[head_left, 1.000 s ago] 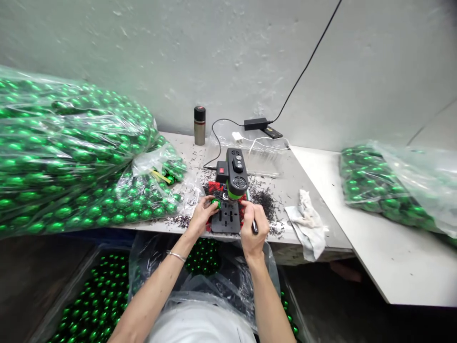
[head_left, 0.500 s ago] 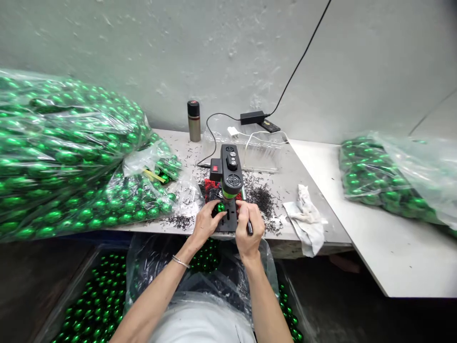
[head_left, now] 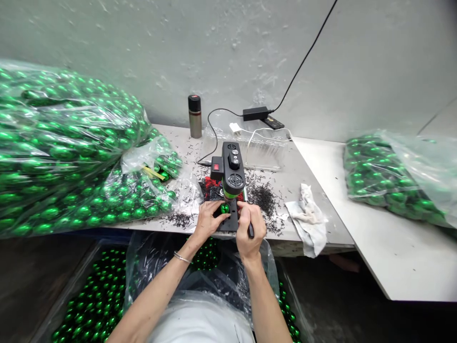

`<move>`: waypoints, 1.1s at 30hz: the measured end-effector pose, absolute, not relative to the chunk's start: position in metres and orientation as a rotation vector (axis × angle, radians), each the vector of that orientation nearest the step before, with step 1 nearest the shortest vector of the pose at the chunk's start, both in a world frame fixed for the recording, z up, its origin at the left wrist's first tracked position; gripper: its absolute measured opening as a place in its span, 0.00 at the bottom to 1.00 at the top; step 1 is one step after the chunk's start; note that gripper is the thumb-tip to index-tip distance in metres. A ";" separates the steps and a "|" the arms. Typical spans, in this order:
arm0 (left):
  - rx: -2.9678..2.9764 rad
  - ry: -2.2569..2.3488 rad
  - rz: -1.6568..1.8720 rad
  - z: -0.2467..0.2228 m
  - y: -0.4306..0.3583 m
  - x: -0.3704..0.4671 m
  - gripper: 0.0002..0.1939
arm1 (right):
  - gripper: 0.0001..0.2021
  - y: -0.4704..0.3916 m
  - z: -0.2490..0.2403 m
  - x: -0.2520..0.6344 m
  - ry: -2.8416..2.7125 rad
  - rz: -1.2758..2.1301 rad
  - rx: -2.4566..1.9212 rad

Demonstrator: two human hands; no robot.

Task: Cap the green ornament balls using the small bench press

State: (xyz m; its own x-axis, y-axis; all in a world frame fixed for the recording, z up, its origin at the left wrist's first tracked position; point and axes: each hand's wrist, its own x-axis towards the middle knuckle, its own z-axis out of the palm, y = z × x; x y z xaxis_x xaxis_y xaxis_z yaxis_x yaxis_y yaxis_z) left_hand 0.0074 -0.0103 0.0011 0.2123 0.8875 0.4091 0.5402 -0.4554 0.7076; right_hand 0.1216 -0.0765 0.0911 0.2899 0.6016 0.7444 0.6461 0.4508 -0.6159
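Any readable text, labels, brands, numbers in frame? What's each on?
None readable.
Bottle cap, red mark on top: too small.
Red switch, faint marks: too small.
Black machine, button marks: too small.
Flat black item, gold mark: too small.

Glossy ball (head_left: 224,208), matt baseplate (head_left: 233,221), cloth rag (head_left: 307,216)

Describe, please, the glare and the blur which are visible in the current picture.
Head view: bright glare streaks cross the large plastic bag at the left; toward the picture's edges, this bag and the smaller bag at the right look smeared; nearer the centre, the black machine looks crisper.
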 end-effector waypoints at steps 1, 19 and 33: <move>2.081 1.315 1.133 0.001 -0.010 0.007 0.16 | 0.12 -0.076 0.089 0.122 -1.376 -0.049 -1.206; 2.083 1.266 1.173 -0.006 -0.011 0.007 0.18 | 0.13 -0.056 0.026 0.124 -1.305 -0.276 -1.140; 1.981 1.313 1.189 -0.001 -0.012 0.010 0.17 | 0.13 -0.069 0.091 0.122 -1.287 -0.070 -1.247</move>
State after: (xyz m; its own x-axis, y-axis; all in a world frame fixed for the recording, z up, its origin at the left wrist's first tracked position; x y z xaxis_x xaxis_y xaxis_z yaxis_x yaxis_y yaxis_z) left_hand 0.0104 -0.0118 -0.0011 0.1628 0.9025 0.3987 0.4860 -0.4250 0.7636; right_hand 0.1219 -0.0688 0.0909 0.3697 0.5712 0.7328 0.6471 0.4076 -0.6442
